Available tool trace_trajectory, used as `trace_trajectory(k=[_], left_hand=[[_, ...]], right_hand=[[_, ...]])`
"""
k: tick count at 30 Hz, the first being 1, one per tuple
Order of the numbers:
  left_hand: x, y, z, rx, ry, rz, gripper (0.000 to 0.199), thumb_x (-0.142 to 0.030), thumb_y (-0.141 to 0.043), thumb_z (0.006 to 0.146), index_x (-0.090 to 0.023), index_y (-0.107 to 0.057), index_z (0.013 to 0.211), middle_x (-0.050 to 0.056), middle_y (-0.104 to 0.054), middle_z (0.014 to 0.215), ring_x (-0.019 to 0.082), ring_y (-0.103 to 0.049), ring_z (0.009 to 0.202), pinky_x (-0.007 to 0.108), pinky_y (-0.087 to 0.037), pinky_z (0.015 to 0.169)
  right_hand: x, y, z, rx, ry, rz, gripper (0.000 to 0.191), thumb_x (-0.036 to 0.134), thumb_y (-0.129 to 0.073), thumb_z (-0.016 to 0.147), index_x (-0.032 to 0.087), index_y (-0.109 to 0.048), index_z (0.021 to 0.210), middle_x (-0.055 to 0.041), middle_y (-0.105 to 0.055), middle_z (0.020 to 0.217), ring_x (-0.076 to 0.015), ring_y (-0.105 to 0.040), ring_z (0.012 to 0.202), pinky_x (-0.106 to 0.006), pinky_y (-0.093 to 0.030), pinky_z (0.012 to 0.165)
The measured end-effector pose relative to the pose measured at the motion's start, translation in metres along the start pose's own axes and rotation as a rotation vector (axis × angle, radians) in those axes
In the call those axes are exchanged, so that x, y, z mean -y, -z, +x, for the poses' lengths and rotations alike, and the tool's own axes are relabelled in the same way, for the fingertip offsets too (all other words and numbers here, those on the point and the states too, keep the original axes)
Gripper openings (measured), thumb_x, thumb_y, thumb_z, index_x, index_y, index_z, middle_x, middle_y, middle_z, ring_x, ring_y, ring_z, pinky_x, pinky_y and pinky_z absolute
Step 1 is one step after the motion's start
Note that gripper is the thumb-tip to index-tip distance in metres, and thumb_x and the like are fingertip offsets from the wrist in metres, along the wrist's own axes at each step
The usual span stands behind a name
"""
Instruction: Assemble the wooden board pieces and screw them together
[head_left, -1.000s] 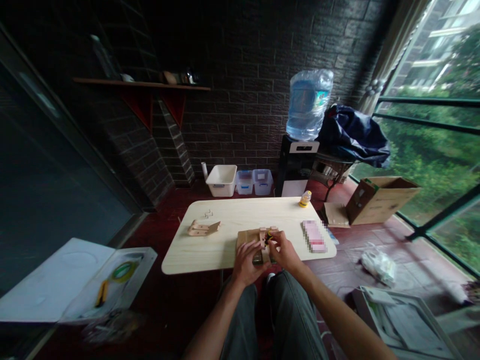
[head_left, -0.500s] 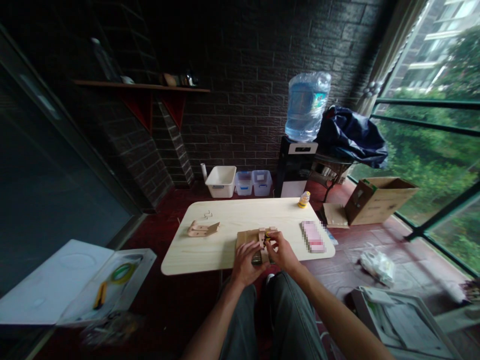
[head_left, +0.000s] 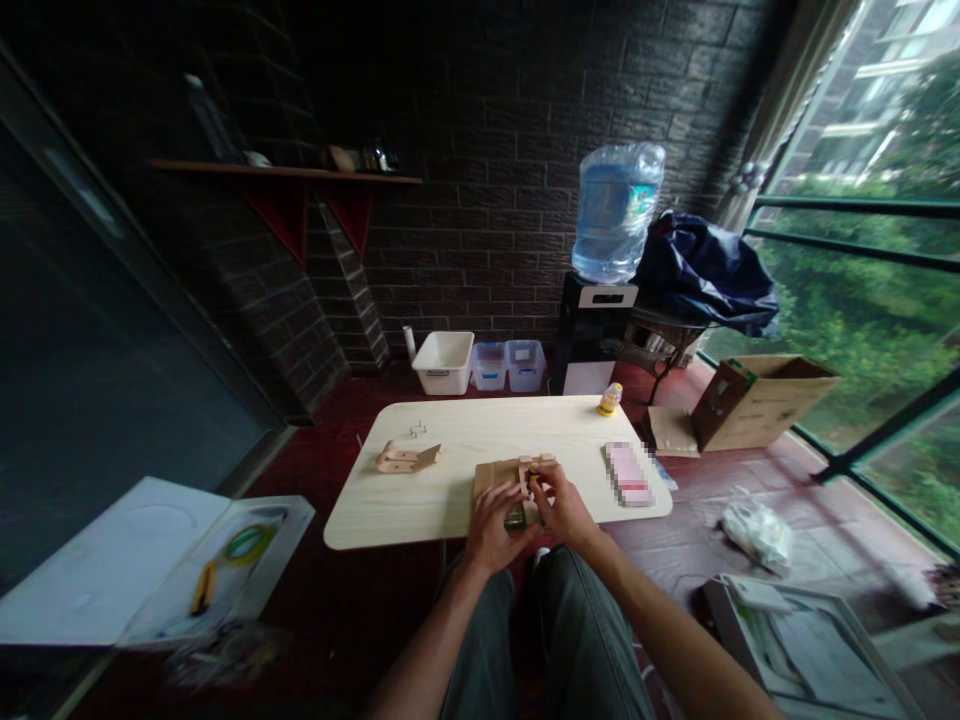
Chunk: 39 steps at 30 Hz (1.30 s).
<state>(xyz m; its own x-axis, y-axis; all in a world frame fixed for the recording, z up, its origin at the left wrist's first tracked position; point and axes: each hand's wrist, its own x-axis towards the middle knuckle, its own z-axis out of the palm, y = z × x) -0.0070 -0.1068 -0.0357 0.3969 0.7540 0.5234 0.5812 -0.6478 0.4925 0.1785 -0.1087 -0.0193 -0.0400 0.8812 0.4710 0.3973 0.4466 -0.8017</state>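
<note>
My left hand (head_left: 493,520) lies over a light wooden piece (head_left: 525,466) and the brown cardboard (head_left: 489,470) under it, its fingers gripping the near left side. With its fingertips, my right hand (head_left: 561,503) pinches a small yellow-and-black tool (head_left: 533,474), held upright against the wooden piece; its lower end is hidden. A dark greenish object (head_left: 514,520) shows between the hands, too small to name. Further left on the pale table (head_left: 420,515) stands a bent wooden part (head_left: 405,459) with holes, and behind it lie small thin metal pieces (head_left: 418,430).
A yellow-capped clear bottle (head_left: 610,400) stands at the table's far right corner, and a pink pixelated item (head_left: 628,474) lies at the right. An open white case (head_left: 247,560) is on the left. Beyond the table are plastic bins (head_left: 444,365), a water dispenser (head_left: 596,330) and a cardboard box (head_left: 761,405).
The yellow-and-black tool and my right fingertips have shifted very slightly. My left hand stays in place, and the view has moved a little.
</note>
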Motion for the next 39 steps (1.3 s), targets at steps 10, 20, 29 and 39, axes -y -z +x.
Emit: trace_trajectory(k=[10, 20, 29, 39], left_hand=[[-0.003, 0.001, -0.001, 0.012, 0.014, 0.006, 0.048, -0.056, -0.072, 0.082, -0.033, -0.068, 0.124, 0.005, -0.068, 0.135, 0.032, -0.058, 0.132, 0.057, -0.044, 0.114], [-0.006, -0.001, -0.006, 0.010, -0.004, 0.027, 0.049, -0.055, -0.069, 0.084, -0.032, -0.066, 0.127, 0.007, -0.066, 0.137, 0.032, -0.057, 0.133, 0.058, -0.041, 0.115], [-0.006, -0.005, -0.005, -0.023, -0.002, 0.032, 0.048, -0.053, -0.070, 0.084, -0.030, -0.067, 0.126, 0.007, -0.067, 0.136, 0.032, -0.057, 0.133, 0.057, -0.041, 0.115], [0.001, -0.007, -0.006, -0.014, -0.004, 0.018, 0.049, -0.053, -0.070, 0.085, -0.030, -0.066, 0.128, 0.006, -0.065, 0.139, 0.031, -0.055, 0.134, 0.055, -0.040, 0.117]], right_hand=[[0.004, 0.002, 0.001, -0.031, -0.004, 0.027, 0.028, 0.032, -0.054, 0.098, 0.025, -0.053, 0.125, -0.0094, -0.065, 0.116, -0.0210, -0.069, 0.104, -0.034, -0.061, 0.075], [0.050, 0.037, 0.031, 0.293, 0.150, -0.340, 0.039, 0.012, -0.058, 0.090, 0.028, -0.055, 0.126, -0.0054, -0.071, 0.110, -0.0198, -0.069, 0.094, -0.034, -0.056, 0.084], [0.073, 0.036, 0.085, 0.837, 0.282, -1.033, 0.021, 0.012, -0.062, 0.086, 0.011, -0.070, 0.106, -0.0178, -0.077, 0.099, -0.0263, -0.075, 0.080, -0.032, -0.057, 0.063], [0.074, 0.022, 0.095, 1.022, 0.325, -1.158, 0.020, 0.018, -0.059, 0.091, 0.008, -0.074, 0.099, -0.0188, -0.078, 0.095, -0.0275, -0.075, 0.086, -0.033, -0.057, 0.068]])
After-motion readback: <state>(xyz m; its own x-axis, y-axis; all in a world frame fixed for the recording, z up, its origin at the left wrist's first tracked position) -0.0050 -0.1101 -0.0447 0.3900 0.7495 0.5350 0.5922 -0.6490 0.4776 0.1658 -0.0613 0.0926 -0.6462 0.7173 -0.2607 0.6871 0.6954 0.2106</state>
